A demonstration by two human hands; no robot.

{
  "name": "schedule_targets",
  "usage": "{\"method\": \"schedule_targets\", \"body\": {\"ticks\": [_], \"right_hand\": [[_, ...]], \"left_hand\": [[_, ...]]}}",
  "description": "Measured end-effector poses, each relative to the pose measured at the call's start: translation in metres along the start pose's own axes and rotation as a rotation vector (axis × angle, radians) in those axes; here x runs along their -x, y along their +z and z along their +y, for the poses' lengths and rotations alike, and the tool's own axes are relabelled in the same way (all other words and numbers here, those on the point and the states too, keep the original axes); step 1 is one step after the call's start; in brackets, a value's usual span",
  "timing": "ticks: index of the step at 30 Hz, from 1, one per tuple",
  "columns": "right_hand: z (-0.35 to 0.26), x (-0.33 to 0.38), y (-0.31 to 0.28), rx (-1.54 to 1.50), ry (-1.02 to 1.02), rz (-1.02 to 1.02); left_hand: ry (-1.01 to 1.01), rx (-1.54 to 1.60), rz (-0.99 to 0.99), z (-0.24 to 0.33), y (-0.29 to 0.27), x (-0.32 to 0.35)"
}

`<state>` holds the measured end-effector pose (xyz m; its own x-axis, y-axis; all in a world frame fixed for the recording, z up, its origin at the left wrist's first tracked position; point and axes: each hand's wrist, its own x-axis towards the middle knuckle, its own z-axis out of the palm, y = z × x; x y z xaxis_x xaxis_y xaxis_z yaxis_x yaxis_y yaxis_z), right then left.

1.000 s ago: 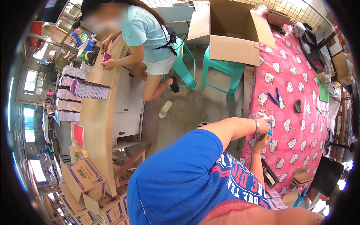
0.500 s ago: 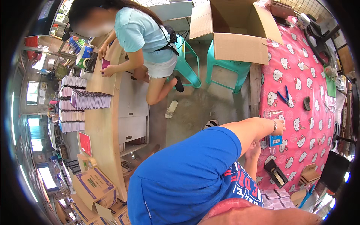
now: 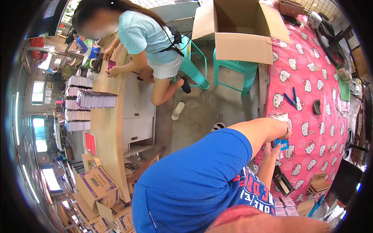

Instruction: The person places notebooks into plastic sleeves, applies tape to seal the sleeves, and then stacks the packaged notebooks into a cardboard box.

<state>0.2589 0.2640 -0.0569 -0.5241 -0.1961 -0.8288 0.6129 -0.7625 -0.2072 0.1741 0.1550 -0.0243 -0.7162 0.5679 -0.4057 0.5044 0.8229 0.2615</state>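
My left arm reaches over the pink patterned tablecloth, a watch at its wrist. My left hand (image 3: 288,134) is bent down at the upper edge of a small blue packet (image 3: 284,144) with a white label; its fingers are mostly hidden. My right hand (image 3: 271,152) is closed around the near side of that packet, thumb upward. Partly behind my left forearm lies a clear plastic packet (image 3: 279,116). Beyond my hands, blue-handled pliers (image 3: 291,99) rest on the cloth. A black open box (image 3: 283,181) lies nearer to me, beside my right forearm.
A dark curved piece (image 3: 317,107) lies beyond the pliers. An open cardboard box (image 3: 244,48) sits on green stools (image 3: 236,73). At a wooden counter (image 3: 105,136), another person in light blue handles a purple item (image 3: 111,64) near stacked booklets (image 3: 97,99). Cartons (image 3: 97,186) stand lower left.
My right hand has moved up and closed against the blue packet, which has shifted slightly. My left hand has drawn a little toward me. The whole view has shifted slightly.
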Motion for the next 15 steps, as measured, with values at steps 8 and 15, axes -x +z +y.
{"method": "schedule_targets", "body": {"ticks": [8,15], "right_hand": [[-0.054,0.003,0.039,0.364,0.192,0.143],[-0.057,-0.016,-0.023,0.816,-0.024,-0.142]], "left_hand": [[-0.394,0.181,0.316,0.039,0.013,0.042],[-0.522,0.295,0.399,0.047,0.028,0.044]]}}
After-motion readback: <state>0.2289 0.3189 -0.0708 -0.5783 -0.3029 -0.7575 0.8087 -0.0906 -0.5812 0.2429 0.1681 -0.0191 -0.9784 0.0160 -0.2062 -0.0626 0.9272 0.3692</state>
